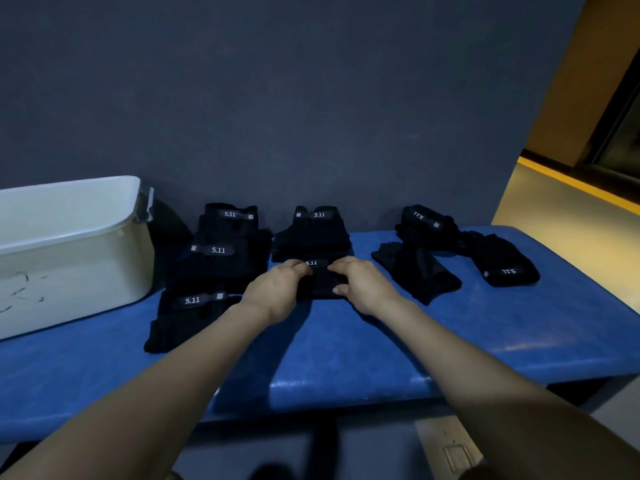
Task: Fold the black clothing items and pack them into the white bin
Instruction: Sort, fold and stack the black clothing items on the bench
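A small folded black item with a "5.11" label lies on the blue table at the centre. My left hand grips its left edge, and my right hand grips its right edge, thumb on top. Behind it sits another folded black item. Three folded black items line up on the left, near, middle and far. Unfolded black items lie at the right. The white bin stands at the far left.
A dark grey wall rises right behind the table. The table's front edge runs across the lower frame, its right end near a yellow-lit floor. Bare blue surface lies in front of my hands.
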